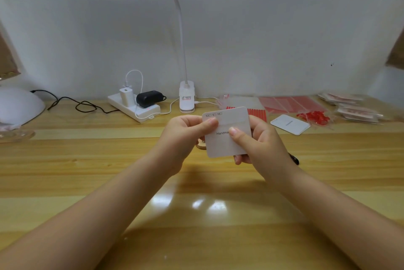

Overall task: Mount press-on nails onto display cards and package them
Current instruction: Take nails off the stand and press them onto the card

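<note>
Both hands held a white display card up above the middle of the wooden worktop, its printed face toward the camera. The left hand pinched the card's upper left corner, thumb on the front just under a row of small size marks, the other fingers curled behind. The right hand gripped the card from its right side, with the thumb pressed on the face over the end of the word beginning "Handma" and the remaining fingers wrapped round the back; one fingertip showed below the lower edge. The card stood nearly upright, tilted slightly.

To the right, a second white card lay flat on the worktop, just beside a small heap of red press-on nails in clear wrapping. Behind them lay red-striped sheets in clear film, and at the far right a stack of filled packets.

At the back stood a clip-on desk lamp, lit, next to a white power strip bearing a white charger and a black adapter. A white domed nail lamp sat at the left edge.
</note>
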Demonstrator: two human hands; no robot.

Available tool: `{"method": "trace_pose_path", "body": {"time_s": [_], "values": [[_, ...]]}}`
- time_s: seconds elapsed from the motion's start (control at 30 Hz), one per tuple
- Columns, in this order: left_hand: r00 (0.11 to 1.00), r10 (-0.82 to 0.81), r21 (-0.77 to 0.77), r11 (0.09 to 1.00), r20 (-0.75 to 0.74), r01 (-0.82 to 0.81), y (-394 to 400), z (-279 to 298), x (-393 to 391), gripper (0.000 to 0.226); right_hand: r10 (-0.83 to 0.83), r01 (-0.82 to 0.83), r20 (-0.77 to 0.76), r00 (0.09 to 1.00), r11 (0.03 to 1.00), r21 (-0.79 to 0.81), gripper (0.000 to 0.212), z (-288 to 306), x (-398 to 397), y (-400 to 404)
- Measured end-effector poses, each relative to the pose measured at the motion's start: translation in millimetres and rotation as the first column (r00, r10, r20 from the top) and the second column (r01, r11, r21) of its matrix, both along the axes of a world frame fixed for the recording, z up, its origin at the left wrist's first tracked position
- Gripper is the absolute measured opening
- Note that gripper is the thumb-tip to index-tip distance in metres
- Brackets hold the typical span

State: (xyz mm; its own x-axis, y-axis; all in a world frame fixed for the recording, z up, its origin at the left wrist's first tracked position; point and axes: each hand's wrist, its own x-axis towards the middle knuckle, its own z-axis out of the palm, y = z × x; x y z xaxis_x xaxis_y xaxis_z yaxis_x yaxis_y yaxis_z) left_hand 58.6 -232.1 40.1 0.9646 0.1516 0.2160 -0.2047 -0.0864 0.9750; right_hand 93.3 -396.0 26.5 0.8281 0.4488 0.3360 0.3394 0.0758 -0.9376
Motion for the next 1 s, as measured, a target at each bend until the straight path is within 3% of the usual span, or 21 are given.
{"method": "trace_pose_path", "body": {"time_s": [0.2,0.47,0.63,0.83,1.0], "values": [[1.0,-0.002,0.025,1.0,-0.003,0.002,2.3,-0.7,1.1,0.017,0.007,-0.007,-0.01,1.0,1.0,-0.007,0.016,-0.9,-0.5,0.2],[0.999,0.001,-0.069,0.998,-0.046,-0.005,-0.5,-2.3,2.9,0.049,0.001,0.0,-0.049,0.999,1.0,0.019,0.018,0.3,3.8,-2.3],[1.0,0.013,0.001,1.0,-0.023,-0.013,0.2,-4.1,1.2,0.015,0.014,-0.013,-0.057,0.998,1.0,0.019,0.018,-1.5,3.7,-1.3],[0.998,0.056,-0.008,0.998,0.019,-0.056,-1.3,-3.9,0.2,0.013,0.031,-0.031,-0.052,0.998,1.0,0.003,0.016,-4.9,2.4,0.3],[0.997,0.078,0.021,0.997,0.017,-0.078,-0.6,-3.5,0.0,0.01,-0.095,0.091,-0.074,0.993,0.994,-0.059,0.009,-7.8,9.5,-1.1]]}}
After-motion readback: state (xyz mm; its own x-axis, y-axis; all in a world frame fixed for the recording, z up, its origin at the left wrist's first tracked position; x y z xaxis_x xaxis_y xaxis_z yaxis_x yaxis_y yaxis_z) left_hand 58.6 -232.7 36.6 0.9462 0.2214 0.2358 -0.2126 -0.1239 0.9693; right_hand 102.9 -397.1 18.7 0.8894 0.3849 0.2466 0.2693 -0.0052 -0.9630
